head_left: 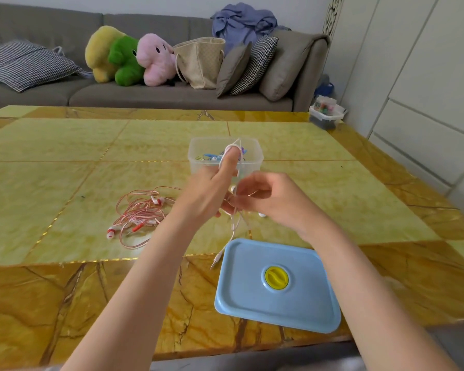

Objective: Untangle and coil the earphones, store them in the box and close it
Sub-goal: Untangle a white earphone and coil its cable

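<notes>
Earphones with a white cord (235, 223) are held above the table (65, 145), looped over the raised forefinger of the left hand (209, 191). Right hand (268, 196) pinches the strands just beside it. Plug (215, 261) dangles near the blue lid (277, 285). Clear box (225, 156) stands open behind the hands. Red earphones (140, 214) lie tangled to the left. Risk: loops slide off the fingertip if tension drops; the dangling plug could snag the lid rim.
</notes>
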`<state>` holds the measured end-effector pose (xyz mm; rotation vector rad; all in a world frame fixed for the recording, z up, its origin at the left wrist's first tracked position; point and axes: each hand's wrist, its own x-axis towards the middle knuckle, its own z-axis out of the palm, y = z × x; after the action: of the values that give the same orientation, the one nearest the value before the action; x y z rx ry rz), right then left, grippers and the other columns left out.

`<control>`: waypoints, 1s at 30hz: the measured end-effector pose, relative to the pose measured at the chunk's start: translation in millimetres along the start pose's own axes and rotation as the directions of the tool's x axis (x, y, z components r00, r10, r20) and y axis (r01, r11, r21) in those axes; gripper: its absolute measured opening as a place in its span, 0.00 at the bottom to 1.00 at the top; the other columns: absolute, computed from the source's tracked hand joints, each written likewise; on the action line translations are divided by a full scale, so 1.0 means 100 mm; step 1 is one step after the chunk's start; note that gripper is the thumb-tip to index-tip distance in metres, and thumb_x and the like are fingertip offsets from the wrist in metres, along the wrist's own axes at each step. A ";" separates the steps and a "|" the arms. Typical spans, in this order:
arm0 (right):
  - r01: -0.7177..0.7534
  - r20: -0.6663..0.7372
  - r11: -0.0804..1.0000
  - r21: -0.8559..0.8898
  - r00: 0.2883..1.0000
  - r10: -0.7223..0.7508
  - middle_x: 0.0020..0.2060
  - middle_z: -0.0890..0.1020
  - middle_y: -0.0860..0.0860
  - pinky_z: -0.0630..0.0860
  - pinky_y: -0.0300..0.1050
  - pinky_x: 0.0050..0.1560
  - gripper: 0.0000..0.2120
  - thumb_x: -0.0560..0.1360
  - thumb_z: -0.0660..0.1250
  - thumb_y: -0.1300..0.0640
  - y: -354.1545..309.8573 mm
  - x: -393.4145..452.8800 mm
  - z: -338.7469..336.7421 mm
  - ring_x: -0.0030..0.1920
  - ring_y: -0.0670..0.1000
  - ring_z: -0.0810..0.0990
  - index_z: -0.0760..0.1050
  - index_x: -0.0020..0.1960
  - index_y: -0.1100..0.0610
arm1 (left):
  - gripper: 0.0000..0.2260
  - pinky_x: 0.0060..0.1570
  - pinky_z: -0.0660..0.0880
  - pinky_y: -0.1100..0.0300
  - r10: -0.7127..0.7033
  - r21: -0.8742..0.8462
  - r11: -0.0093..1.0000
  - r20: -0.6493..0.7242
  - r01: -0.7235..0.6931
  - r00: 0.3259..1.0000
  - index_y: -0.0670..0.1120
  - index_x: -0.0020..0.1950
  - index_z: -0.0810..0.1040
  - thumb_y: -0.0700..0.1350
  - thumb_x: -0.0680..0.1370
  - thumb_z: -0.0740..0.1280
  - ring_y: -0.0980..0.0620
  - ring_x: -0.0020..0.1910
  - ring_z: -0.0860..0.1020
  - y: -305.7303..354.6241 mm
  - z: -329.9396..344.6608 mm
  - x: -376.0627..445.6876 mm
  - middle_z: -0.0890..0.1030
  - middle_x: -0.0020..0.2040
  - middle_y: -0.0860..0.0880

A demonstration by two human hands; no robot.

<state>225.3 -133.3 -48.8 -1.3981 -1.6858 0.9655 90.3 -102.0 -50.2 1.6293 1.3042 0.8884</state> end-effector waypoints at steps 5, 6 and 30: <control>-0.083 -0.277 0.994 0.065 0.956 0.098 0.30 0.78 0.49 0.73 0.41 0.30 0.12 0.72 0.62 0.72 0.13 0.06 -0.05 0.24 0.45 0.76 0.77 0.37 0.58 | 0.32 0.28 0.67 0.62 -0.034 -0.053 0.998 0.013 0.034 0.999 0.44 0.43 0.81 0.68 0.76 0.50 0.53 0.26 0.74 -0.02 -0.03 0.03 0.82 0.31 0.45; -0.073 -0.365 0.997 -0.022 0.929 0.060 0.32 0.78 0.47 0.73 0.39 0.30 0.11 0.72 0.63 0.70 0.15 0.07 -0.09 0.24 0.41 0.74 0.77 0.38 0.57 | 0.29 0.28 0.67 0.62 -0.025 -0.012 1.000 -0.007 0.025 1.000 0.44 0.40 0.81 0.66 0.76 0.52 0.53 0.25 0.72 -0.03 -0.04 0.04 0.80 0.30 0.46; 0.245 -0.380 0.799 0.548 0.925 -0.023 0.32 0.82 0.45 0.55 0.33 0.19 0.09 0.77 0.58 0.69 0.02 0.01 -0.23 0.20 0.42 0.60 0.74 0.48 0.58 | 0.10 0.53 0.75 0.64 0.165 -0.033 0.985 0.439 -0.168 0.883 0.49 0.56 0.79 0.46 0.75 0.69 0.57 0.49 0.81 -0.03 0.13 -0.04 0.83 0.51 0.52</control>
<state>246.7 -130.1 -39.7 -0.9397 -1.0621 0.9703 100.3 -108.3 -57.9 1.8356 0.8603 0.5621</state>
